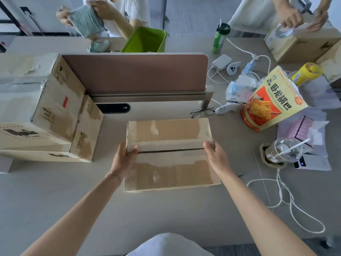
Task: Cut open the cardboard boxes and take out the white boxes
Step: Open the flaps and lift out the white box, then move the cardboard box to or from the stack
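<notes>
A brown cardboard box [170, 154] sits on the desk in front of me, its two top flaps closed with a dark slit running across the middle seam. My left hand [124, 157] grips the box's left edge at the seam, thumb on top. At the right end of the seam my right hand [216, 154] holds the right edge, thumb over the flap. No white box shows; the inside is hidden. A dark thin tool tip [239, 175] peeks out by the box's right side.
Stacked cardboard boxes [42, 108] fill the left. A brown divider panel [134, 72] stands behind. Glasses [202, 112], a snack bag [273, 100], a plastic cup [285, 150] and white cables [284, 198] lie right. Two other people work across the desk.
</notes>
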A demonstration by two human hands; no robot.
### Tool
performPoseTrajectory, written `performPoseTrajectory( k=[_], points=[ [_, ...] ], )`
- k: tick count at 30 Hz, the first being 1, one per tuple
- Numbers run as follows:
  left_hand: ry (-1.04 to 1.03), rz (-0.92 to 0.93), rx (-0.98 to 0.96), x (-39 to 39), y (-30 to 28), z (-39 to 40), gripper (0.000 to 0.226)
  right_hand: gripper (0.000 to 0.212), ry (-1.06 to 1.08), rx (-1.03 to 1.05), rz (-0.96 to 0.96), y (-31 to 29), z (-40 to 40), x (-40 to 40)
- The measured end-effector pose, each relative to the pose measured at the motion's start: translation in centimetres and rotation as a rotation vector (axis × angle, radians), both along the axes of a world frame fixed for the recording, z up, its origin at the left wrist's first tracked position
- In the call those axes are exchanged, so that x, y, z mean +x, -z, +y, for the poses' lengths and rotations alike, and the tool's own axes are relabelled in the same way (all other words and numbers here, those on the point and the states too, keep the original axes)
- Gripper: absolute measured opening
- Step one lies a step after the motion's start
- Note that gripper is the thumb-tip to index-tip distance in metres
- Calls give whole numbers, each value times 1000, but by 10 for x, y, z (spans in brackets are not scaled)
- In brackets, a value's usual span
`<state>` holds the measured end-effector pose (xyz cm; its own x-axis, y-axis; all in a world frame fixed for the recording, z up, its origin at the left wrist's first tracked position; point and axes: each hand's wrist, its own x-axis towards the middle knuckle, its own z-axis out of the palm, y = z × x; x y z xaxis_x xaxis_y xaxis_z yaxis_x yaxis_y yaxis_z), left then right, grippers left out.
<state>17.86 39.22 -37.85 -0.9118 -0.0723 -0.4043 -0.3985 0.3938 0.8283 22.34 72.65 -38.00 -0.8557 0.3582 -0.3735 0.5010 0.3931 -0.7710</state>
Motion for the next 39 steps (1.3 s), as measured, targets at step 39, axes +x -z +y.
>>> performPoseTrajectory(
  k=[39],
  points=[
    [-270,-25,-315,75,-32,-39,33,36,-334,375,74,-33,-51,-6]
  ],
)
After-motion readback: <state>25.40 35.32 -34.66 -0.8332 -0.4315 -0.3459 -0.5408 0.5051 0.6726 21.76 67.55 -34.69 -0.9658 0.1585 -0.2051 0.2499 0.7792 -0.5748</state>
